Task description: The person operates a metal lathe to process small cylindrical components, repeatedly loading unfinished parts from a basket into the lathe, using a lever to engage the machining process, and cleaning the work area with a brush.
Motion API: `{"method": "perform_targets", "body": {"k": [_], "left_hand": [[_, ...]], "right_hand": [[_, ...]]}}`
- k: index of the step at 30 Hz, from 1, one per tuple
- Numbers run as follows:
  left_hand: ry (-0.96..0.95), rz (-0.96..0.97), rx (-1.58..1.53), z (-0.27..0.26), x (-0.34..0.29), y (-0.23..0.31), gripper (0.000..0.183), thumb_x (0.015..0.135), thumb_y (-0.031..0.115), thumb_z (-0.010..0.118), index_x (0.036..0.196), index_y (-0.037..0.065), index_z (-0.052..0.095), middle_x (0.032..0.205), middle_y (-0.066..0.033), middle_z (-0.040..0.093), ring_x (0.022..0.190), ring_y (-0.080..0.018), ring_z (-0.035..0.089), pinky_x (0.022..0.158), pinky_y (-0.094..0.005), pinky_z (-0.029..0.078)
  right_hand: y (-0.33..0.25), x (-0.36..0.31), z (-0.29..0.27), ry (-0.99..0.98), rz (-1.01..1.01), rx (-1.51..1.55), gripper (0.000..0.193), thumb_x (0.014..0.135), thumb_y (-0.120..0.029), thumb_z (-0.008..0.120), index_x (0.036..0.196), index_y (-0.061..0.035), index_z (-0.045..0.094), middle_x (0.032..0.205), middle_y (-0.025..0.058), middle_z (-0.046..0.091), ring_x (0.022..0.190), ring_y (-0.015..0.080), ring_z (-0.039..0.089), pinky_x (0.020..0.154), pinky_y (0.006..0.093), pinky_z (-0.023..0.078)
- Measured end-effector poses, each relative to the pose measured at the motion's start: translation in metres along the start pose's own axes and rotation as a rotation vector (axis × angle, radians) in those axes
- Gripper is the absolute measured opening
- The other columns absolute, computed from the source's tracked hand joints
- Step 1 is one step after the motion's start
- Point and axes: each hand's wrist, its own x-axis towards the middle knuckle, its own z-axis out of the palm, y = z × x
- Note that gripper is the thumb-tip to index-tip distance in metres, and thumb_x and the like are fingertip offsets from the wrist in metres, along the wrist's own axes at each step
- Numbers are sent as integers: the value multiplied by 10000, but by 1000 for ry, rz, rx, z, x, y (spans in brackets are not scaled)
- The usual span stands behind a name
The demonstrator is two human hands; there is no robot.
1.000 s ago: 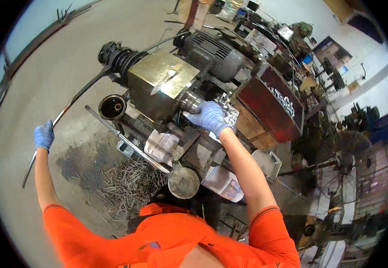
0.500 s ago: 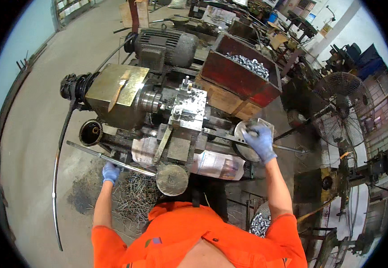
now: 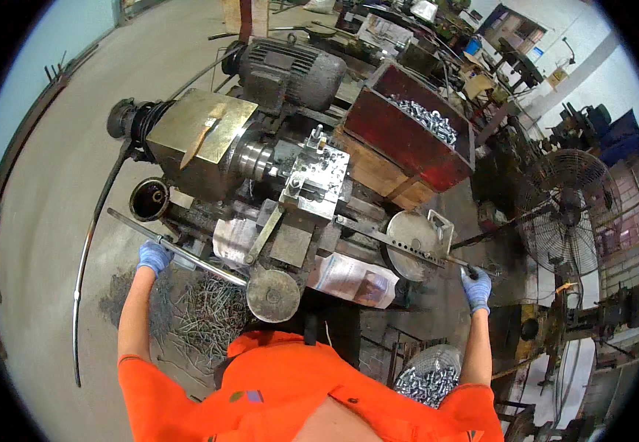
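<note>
Left hand [image 3: 153, 256]: blue-gloved, fingers curled around the long steel rod [image 3: 179, 250], gripping near its left end.
Rod axis: runs from upper left down to lower right, ending by the round handwheel [image 3: 273, 295].
Lathe [image 3: 260, 169]: between both hands, well above the rod.
Right hand [image 3: 475, 286]: blue-gloved, fingers closed on the tip of the lever bar [image 3: 408, 247], which slants up-left from it.
Hidden: fingertips of both hands; the handwheel covers the rod's far end.

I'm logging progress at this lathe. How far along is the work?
Done: finished metal pieces fill the red bin and the sack. In hand: left hand grips the long bar, right hand the lever handle. Left: bar stock is loaded.
</note>
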Motion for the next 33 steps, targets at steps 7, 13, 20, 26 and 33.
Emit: {"method": "perform_targets", "body": {"k": [7, 13, 20, 26, 33], "left_hand": [[228, -167, -672, -31, -70, -13, 324, 805, 307, 616, 1010, 57, 648, 896, -178, 657, 831, -291, 645, 756, -376, 492], [551, -136, -810, -102, -78, -16, 270, 873, 242, 569, 1033, 36, 639, 927, -151, 666, 830, -212, 648, 743, -301, 483], [656, 39, -707, -130, -43, 37, 278, 843, 277, 592, 964, 35, 657, 919, -166, 655, 844, -300, 636, 750, -363, 491], [480, -128, -450, -114, -17, 44, 324, 795, 384, 600, 858, 75, 677, 807, -171, 644, 776, -340, 620, 703, -442, 479], [459, -253, -371, -118, -17, 43, 307, 771, 384, 623, 832, 88, 677, 809, -176, 641, 789, -341, 617, 712, -432, 485]], "right_hand": [[40, 34, 21, -157, -78, -547, 696, 696, -447, 673, 1275, -119, 468, 1310, 140, 470, 1228, 307, 415, 1019, 408, 322], [41, 43, 25, -247, 55, -530, 670, 682, -474, 666, 1223, -105, 523, 1293, 142, 485, 1238, 304, 403, 1035, 413, 297], [54, -16, 39, -139, 51, -502, 549, 677, -464, 667, 1076, -92, 598, 1085, 157, 600, 1035, 332, 541, 894, 420, 423], [114, -120, 11, -138, 175, -238, 440, 734, -453, 622, 896, -45, 658, 764, 208, 630, 740, 395, 611, 650, 440, 477], [244, -239, -24, -205, 556, -535, 456, 684, -408, 650, 869, 9, 662, 855, 268, 622, 850, 383, 623, 751, 440, 494]]}}
